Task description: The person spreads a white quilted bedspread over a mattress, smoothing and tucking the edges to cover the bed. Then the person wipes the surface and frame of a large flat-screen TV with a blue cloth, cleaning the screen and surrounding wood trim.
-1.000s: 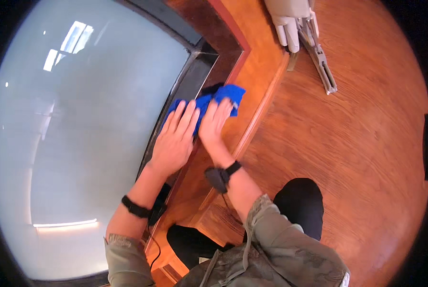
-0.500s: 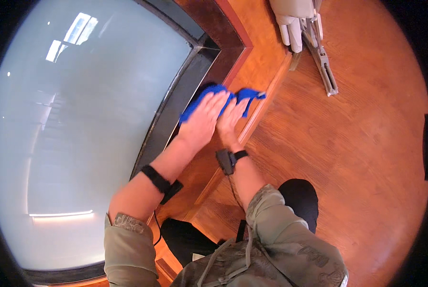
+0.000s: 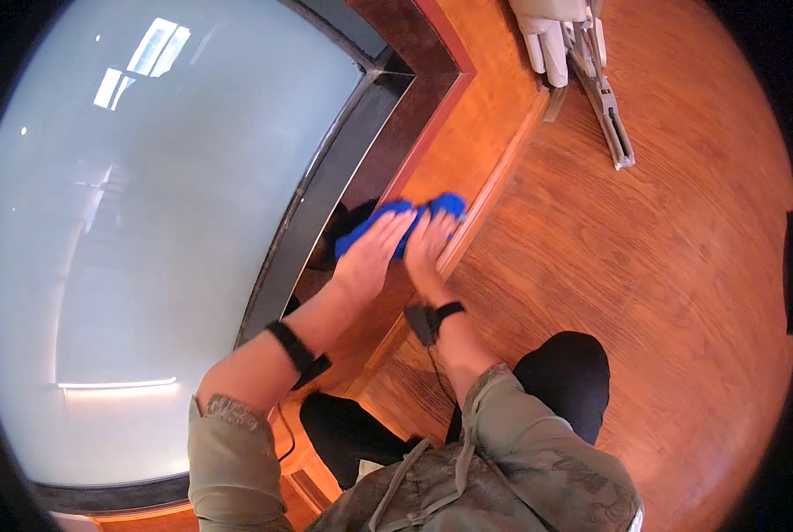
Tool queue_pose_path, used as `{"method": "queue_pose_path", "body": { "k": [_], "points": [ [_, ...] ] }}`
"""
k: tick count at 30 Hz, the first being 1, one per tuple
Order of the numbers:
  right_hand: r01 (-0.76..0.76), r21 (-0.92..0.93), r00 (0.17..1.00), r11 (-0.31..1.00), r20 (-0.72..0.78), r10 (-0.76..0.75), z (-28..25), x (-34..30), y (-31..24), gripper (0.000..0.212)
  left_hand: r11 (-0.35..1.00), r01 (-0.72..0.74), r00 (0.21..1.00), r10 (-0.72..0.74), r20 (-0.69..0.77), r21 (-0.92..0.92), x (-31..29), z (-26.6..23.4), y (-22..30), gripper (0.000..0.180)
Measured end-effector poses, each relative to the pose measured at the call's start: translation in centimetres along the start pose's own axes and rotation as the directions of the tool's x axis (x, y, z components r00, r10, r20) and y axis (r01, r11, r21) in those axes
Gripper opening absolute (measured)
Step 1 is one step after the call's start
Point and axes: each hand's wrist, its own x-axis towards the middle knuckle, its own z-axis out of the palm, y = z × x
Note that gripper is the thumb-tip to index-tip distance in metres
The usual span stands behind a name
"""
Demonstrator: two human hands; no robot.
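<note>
A blue cloth [image 3: 450, 204] lies bunched on the orange wooden panel beside the dark red frame [image 3: 421, 133]. My left hand [image 3: 366, 259] presses its left part down, fingers long and close together. Right beside it, my right hand [image 3: 425, 244] has its fingers bent over the cloth's other end, close to the wooden ledge [image 3: 489, 202]. The palms and the underside of the cloth are hidden. Each wrist carries a black strap, with a small dark box [image 3: 423, 324] on the right one.
A large pale glossy panel [image 3: 175, 248], bordered in black, fills the left side and mirrors windows and a light strip. Brown wood-grain floor [image 3: 662, 293] spreads on the right. A grey metal stand leg [image 3: 611, 124] and a pale bundled thing [image 3: 547, 40] stand at the far end.
Both hands have slid the cloth a little nearer to me along the panel. Its right end, spread out before, is now bunched under my right fingers.
</note>
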Motion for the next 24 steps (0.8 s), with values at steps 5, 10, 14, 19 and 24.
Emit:
{"method": "queue_pose_path", "body": {
  "k": [5, 10, 14, 19, 24],
  "points": [
    [-0.133, 0.239, 0.991, 0.962, 0.051, 0.125, -1.5, 8.9, -2.0, 0.069, 0.982, 0.133, 0.991, -0.127, -0.049, 0.132, 6.4, -1.9, -1.8, 0.063],
    [0.012, 0.111, 0.999, 0.994, -0.053, -0.006, -0.2, 8.8, 3.0, 0.066, 0.982, 0.093, 0.993, -0.078, -0.094, 0.164, 7.8, -0.1, 1.2, 0.064],
    [-0.145, 0.173, 0.986, 0.974, -0.058, 0.157, 1.6, 1.1, 6.3, 0.066, 0.988, 0.023, 0.982, -0.051, -0.183, -0.153, 5.0, 5.5, 6.6, 0.066],
    [-0.180, -0.150, 0.939, 0.972, 0.269, 0.216, 1.3, -10.0, 7.7, 0.065, 0.991, -0.066, 0.996, 0.059, -0.062, -0.116, -2.9, 7.0, 11.7, 0.063],
    [-0.250, -0.242, 0.840, 0.938, 0.427, 0.334, 0.6, -17.2, 4.8, 0.064, 0.955, -0.051, 0.979, 0.105, 0.175, -0.292, -10.8, 7.6, 13.4, 0.065]
  ]
}}
